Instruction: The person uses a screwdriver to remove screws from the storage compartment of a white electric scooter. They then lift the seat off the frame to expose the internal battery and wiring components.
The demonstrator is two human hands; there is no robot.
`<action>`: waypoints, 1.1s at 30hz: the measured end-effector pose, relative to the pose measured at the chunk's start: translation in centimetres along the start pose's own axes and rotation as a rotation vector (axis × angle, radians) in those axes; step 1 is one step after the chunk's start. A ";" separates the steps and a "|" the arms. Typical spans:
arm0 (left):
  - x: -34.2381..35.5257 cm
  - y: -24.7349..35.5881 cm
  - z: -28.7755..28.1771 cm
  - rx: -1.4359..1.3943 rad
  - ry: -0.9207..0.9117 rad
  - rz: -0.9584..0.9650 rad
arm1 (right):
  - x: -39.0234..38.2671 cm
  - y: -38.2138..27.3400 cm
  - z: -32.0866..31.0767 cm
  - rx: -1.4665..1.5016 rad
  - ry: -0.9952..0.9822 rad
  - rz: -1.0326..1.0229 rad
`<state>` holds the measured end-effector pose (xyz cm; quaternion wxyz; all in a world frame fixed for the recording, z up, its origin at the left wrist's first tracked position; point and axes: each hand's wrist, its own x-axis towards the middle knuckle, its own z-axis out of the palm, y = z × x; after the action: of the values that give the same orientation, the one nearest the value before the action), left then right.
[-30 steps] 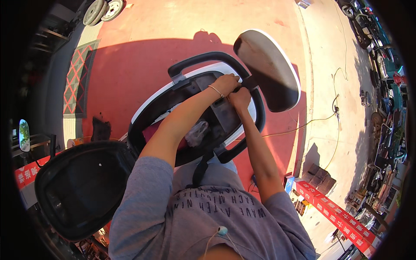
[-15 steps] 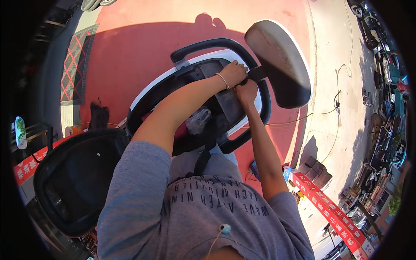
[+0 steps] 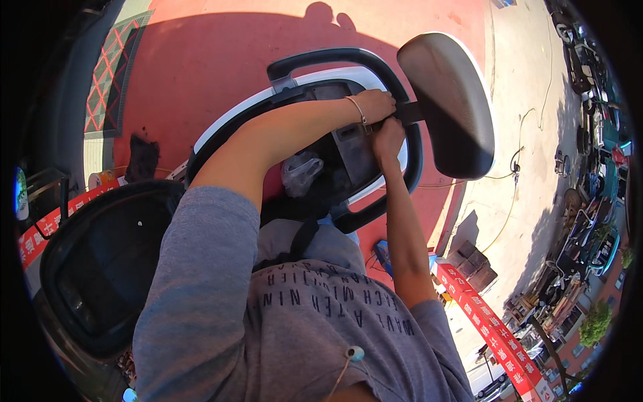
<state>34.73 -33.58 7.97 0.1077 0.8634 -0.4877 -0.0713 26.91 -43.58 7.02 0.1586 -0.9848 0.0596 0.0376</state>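
Note:
Both of my hands work at the rear end of a scooter's open under-seat compartment (image 3: 341,175). My left hand (image 3: 376,105), a bracelet at its wrist, is closed with its fingers bent down beside the base of the padded backrest (image 3: 447,110). Just below it, my right hand (image 3: 388,142) is closed too, its fingertips turned inward close to the left ones. What they pinch is hidden under the fingers. A black grab rail (image 3: 321,59) loops around the white tail panel (image 3: 231,120). Inside the compartment lies a clear plastic bag (image 3: 301,173).
The black seat (image 3: 100,261) stands tipped up at the left. Red ground (image 3: 201,60) surrounds the scooter, with a patterned mat (image 3: 114,77) at the far left. On the right are a cable (image 3: 516,161), dark blocks (image 3: 473,263), a red banner (image 3: 485,325) and parked vehicles.
The whole view has shifted a little, so the scooter's rear and backrest appear farther right. My hands stay close together at the same spot by the backrest base.

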 end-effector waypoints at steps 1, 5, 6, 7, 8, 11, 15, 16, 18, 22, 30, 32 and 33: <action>0.1 -0.1 0.0 0.006 -0.015 0.008 | 0.0 -0.2 -0.2 0.008 -0.019 0.019; 0.1 0.2 -0.2 -0.015 -0.023 -0.026 | 0.3 -0.3 -0.6 0.030 -0.050 0.010; -0.5 0.5 -0.2 -0.037 0.060 -0.079 | 0.0 -0.5 -0.7 0.032 -0.040 0.034; -1.1 0.7 -0.3 -0.015 0.076 -0.086 | 0.0 -0.9 -0.6 0.036 -0.026 0.053; -1.7 0.9 -0.5 0.007 0.092 -0.093 | -0.1 -1.3 -0.7 0.041 -0.011 0.072; -2.8 1.1 -0.6 0.115 0.121 -0.101 | -1.6 -3.5 -2.2 -0.091 0.053 0.160; -1.5 1.3 -0.2 0.121 0.127 -0.067 | -0.4 -1.2 -1.1 0.067 0.034 0.103; -1.4 1.1 -0.2 0.078 0.133 -0.066 | -0.3 -0.9 -0.8 0.087 0.042 0.107; -1.3 0.5 -0.1 0.003 0.119 -0.078 | -0.1 -0.7 -0.4 0.128 0.057 0.114; -1.0 -0.2 0.8 -0.205 0.130 -0.170 | 0.0 -0.9 -0.4 0.203 0.029 0.151; 0.0 -0.8 0.6 -0.213 0.075 -0.061 | 0.2 -0.5 -0.7 0.249 0.066 0.017; -0.1 -0.6 0.3 -0.109 0.035 0.032 | 0.0 -0.4 -0.7 0.301 0.058 0.027; 0.1 -0.6 -0.2 -0.127 -0.009 0.001 | -0.2 -0.3 -0.6 0.336 0.055 0.036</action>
<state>35.34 -33.28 8.00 0.1603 0.8542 -0.4832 -0.1059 26.75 -43.45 7.70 0.3185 -0.9439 0.0868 0.0032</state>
